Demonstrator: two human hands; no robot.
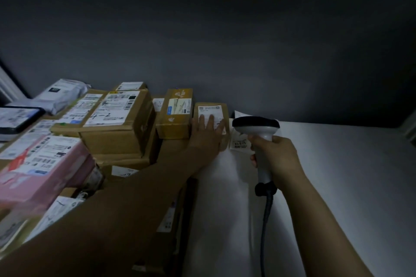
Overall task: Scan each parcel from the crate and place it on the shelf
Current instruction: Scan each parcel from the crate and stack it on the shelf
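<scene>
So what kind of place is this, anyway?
Probably a parcel sorting room: labelled cardboard parcels crowd the white shelf, and the right hand grips a corded barcode scanner.

A handwritten "4-2" in dark marker stands on the white shipping label of the large brown cardboard box (117, 119) at the top of the stack. The white paper slip (239, 143) lying on the shelf just beside the grey handheld scanner (258, 126) carries a line of dark digits that looks like "83-5-25", though it is too blurred to be sure. The printed labels on the pink box (33, 182) and the other parcels show barcodes and small print too soft to read.
</scene>
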